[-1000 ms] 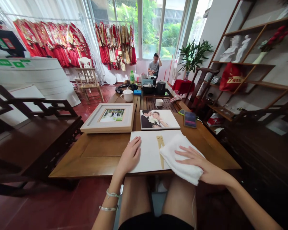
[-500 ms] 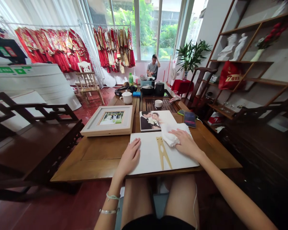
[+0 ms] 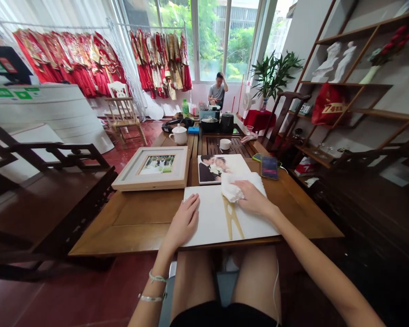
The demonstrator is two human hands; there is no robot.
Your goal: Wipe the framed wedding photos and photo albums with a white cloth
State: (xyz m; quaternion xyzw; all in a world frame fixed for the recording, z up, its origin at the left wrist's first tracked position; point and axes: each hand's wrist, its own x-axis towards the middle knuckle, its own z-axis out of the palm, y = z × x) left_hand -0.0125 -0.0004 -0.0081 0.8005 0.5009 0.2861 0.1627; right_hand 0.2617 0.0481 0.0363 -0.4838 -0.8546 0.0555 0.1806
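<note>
A white rectangular board (image 3: 207, 222) lies at the table's near edge. My left hand (image 3: 186, 220) rests on its left side, fingers stretched out and nothing held. My right hand (image 3: 252, 197) presses on a bunched white cloth (image 3: 231, 187), its fingers bent over it, at the board's far right part. On the board is a pale yellow, two-legged shape (image 3: 230, 215) like a clothes peg; whether it is printed or a loose piece I cannot tell. The cloth hides its upper end. Just beyond lies a photo panel of a couple (image 3: 207, 170), partly covered by the cloth.
A framed picture (image 3: 155, 168) lies left of the board on the wooden table (image 3: 139, 227). Farther back stand a lidded white teapot (image 3: 179, 135), a white cup (image 3: 225, 144) and a black kettle (image 3: 227, 122). Right of the panel is a phone (image 3: 269, 168). A person (image 3: 217, 93) sits behind.
My right hand has moved the cloth left, over the top of the yellow shape. My left hand has stayed in place on the board. The view has tilted slightly.
</note>
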